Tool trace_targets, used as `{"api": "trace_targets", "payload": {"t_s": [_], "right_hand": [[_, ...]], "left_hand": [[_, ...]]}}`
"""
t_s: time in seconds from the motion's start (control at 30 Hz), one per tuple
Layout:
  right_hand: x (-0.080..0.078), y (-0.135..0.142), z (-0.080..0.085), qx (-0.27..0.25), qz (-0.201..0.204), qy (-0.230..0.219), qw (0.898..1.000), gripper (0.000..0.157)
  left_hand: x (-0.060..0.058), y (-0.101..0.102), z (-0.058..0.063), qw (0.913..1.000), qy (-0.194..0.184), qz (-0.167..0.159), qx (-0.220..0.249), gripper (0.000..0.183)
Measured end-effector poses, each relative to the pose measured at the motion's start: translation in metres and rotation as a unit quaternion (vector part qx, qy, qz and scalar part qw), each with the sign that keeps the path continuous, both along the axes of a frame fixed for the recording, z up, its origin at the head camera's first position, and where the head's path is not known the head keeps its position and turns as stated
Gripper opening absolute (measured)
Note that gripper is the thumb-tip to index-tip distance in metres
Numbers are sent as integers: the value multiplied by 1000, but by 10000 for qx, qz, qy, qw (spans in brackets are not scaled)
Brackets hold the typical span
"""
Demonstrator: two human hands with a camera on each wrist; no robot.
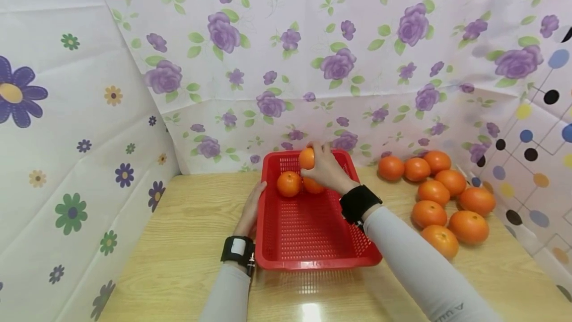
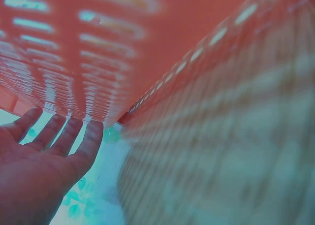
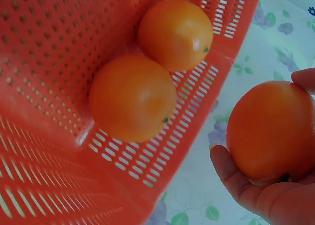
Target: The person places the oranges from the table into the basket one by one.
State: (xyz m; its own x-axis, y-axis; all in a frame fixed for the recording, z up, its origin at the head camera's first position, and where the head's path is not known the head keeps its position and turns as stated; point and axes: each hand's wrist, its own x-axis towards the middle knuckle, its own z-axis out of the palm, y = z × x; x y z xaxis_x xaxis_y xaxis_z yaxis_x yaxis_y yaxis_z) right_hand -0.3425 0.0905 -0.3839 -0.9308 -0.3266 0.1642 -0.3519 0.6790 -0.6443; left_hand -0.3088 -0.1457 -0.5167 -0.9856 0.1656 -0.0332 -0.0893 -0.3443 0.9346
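Observation:
A red plastic basket (image 1: 304, 264) with slotted walls stands on the wooden table. Inside, by its far wall, lie two oranges, the left one (image 1: 289, 184) in full view and the other (image 1: 313, 186) partly behind my right hand (image 1: 329, 169) in the head view. That hand grips a third orange (image 3: 270, 131) between thumb and fingers, above the basket's far end. My left hand (image 1: 251, 207) is at the basket's left side. In the left wrist view its loosely extended fingers (image 2: 69, 136) reach the outside of the slotted wall.
Several more oranges (image 1: 433, 193) lie grouped on the table to the right of the basket. Flowered sheeting (image 1: 290, 63) hangs behind the table, with patterned sheets at the left and right sides. Bare wood (image 1: 187, 242) shows left of the basket.

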Motion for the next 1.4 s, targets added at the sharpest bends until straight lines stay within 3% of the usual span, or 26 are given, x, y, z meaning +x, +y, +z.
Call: {"api": "trace_targets", "payload": {"t_s": [0.23,0.53,0.87,1.23,1.4], "right_hand": [[5,-7,-14,-44,112,-40,9999,71],[8,-9,-35,-96,195,-114,9997,68],[7,-12,-44,-280,576,210,9977,73],[10,-16,-53,398,1107,584,9913,69],[13,-18,-56,806,1257,438,9878,72]], "left_hand": [[0,0,0,10000,12,86,-6,68],[0,1,-1,9999,65,-56,-64,70],[-3,2,3,9996,110,119,-214,67],[-2,1,1,9996,171,86,-216,68],[-1,0,0,9997,128,115,-154,68]]}}
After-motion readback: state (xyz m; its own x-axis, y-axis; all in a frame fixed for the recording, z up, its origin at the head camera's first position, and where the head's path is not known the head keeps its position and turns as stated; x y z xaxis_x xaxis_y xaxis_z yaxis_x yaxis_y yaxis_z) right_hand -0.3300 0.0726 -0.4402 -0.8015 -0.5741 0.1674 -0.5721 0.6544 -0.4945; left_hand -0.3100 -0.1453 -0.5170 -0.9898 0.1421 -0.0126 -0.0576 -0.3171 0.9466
